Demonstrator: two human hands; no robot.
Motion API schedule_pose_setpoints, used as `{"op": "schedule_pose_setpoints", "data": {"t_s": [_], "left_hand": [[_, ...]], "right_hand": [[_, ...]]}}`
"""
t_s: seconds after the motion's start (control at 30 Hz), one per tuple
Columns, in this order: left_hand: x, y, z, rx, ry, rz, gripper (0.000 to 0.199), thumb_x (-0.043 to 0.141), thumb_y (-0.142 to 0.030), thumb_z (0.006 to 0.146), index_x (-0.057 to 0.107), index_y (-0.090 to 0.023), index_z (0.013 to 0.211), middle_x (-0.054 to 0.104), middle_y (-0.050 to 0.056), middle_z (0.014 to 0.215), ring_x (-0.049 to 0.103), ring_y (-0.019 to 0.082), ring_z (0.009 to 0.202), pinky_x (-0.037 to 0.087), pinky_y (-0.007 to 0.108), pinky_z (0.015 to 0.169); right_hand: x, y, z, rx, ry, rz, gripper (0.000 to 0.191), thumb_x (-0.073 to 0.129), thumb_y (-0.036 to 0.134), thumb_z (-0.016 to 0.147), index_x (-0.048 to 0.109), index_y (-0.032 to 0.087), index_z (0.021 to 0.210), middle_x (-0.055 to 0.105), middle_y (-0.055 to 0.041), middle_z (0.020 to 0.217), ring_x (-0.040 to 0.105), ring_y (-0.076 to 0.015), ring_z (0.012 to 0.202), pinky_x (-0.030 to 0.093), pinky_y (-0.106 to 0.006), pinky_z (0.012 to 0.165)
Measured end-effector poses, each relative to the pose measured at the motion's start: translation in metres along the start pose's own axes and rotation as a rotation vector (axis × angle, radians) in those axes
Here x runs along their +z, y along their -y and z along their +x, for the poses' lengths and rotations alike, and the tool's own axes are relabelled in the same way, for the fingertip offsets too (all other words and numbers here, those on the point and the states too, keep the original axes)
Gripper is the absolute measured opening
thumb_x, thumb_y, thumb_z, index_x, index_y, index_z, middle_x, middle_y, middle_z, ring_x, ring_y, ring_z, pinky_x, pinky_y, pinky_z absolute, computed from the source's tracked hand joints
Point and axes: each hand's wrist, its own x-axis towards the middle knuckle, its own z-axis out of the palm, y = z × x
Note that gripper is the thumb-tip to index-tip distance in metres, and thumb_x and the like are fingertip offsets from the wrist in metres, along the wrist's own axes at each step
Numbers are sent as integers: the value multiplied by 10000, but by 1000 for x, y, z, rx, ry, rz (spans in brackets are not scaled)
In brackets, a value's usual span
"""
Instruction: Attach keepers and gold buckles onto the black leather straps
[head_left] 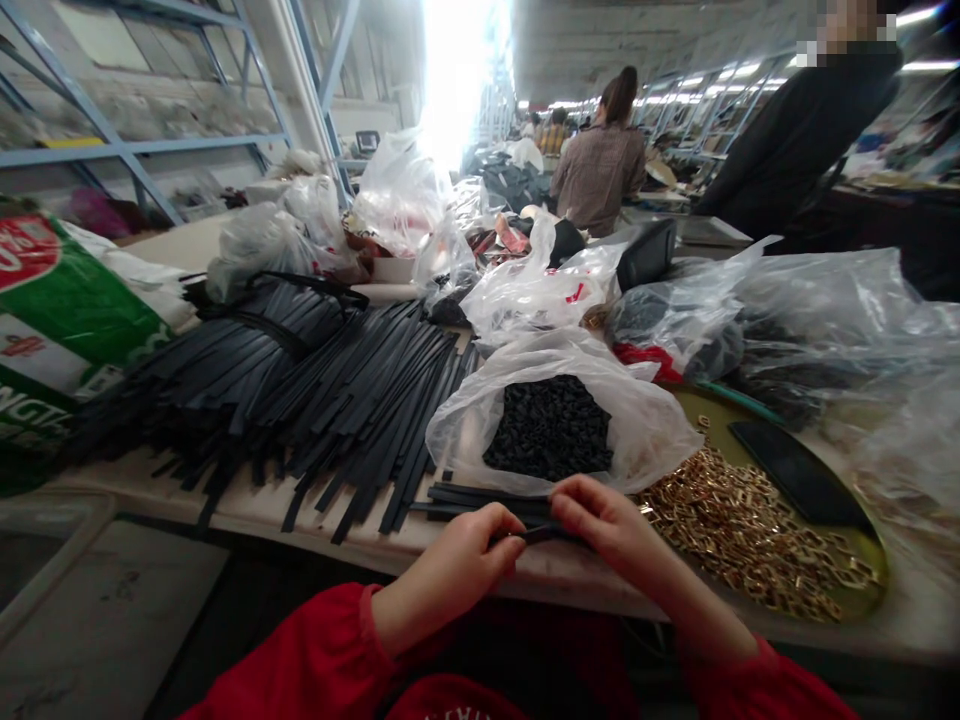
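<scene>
My left hand point(472, 550) pinches a short dark strip point(536, 531) between thumb and forefinger, just over the table's front edge. The fingers of my right hand point(600, 520) are closed on the strip's other end, and their tips are partly hidden. Right behind the hands lie several flat black strips point(465, 497) side by side. Beyond these, an open clear plastic bag point(465, 420) holds a heap of small black pieces point(551, 425). A pile of gold-coloured metal buckles or rings point(735, 520) lies to the right of my right hand.
Long black strips point(360, 400) fan out in bundles at left, some overhanging the edge. A yellowish round tray point(862, 590) bears the metal pieces and a dark phone-like slab point(799, 470). Filled plastic bags point(825, 310) crowd the back. Two people point(600, 170) are beyond the table.
</scene>
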Motion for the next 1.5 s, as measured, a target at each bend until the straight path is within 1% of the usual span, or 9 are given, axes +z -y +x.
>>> {"op": "schedule_pose_setpoints", "data": {"t_s": [0.07,0.17,0.37,0.47,0.63,0.77,0.97,1.2,1.5], "left_hand": [[-1,3,10,-52,-26,-68,179,424,-290,783,533,-161,847,544,-32,620,492,101,546,360,196,498],[-3,6,20,-79,-48,-136,162,427,-275,773,520,-153,826,530,-38,588,470,87,512,349,182,477],[-9,8,30,-162,-60,-191,126,443,-259,740,506,-157,779,498,-55,540,410,65,419,306,165,384],[-9,7,35,-162,-104,-246,115,456,-267,730,494,-161,753,483,-63,521,385,54,385,288,156,356],[-5,-2,39,-31,-190,-332,188,495,-341,739,503,-153,733,466,-63,531,397,52,425,304,157,393],[-1,-7,30,38,-245,-273,172,495,-322,746,500,-156,705,462,-64,536,398,58,456,324,176,452],[4,0,15,97,-349,-40,134,485,-274,741,500,-167,662,493,-51,594,440,83,548,332,201,536],[11,4,4,50,-396,113,123,471,-293,757,505,-188,702,501,-56,588,449,89,543,313,207,538],[15,4,4,37,-384,112,128,471,-283,743,496,-179,673,484,-50,577,435,91,530,298,208,517]], "right_hand": [[-11,-8,27,12,-194,-323,236,414,371,819,551,182,781,604,-36,751,563,-169,721,401,-271,651],[-11,-14,60,115,-222,-761,187,454,321,791,566,175,756,642,-91,792,603,-230,731,389,-310,619],[-8,-17,69,130,-196,-836,106,456,187,771,554,159,743,645,-115,777,610,-239,728,386,-316,614],[-10,-12,51,43,-279,-533,111,482,274,785,533,185,741,612,-43,733,580,-176,691,405,-280,627],[7,8,15,99,-335,446,321,665,457,626,537,207,782,566,34,638,565,-129,598,451,-248,584],[25,15,1,211,-353,749,454,749,408,549,577,218,924,619,24,756,600,-122,654,474,-256,650],[42,8,-7,244,-322,902,398,770,348,546,609,199,878,656,10,750,601,-123,670,469,-252,648],[52,9,-12,246,-350,1017,392,773,336,543,627,221,888,664,17,805,600,-111,687,471,-245,679],[62,9,-20,157,-470,697,328,693,416,625,651,217,883,667,-7,855,589,-161,799,455,-288,760]]}}
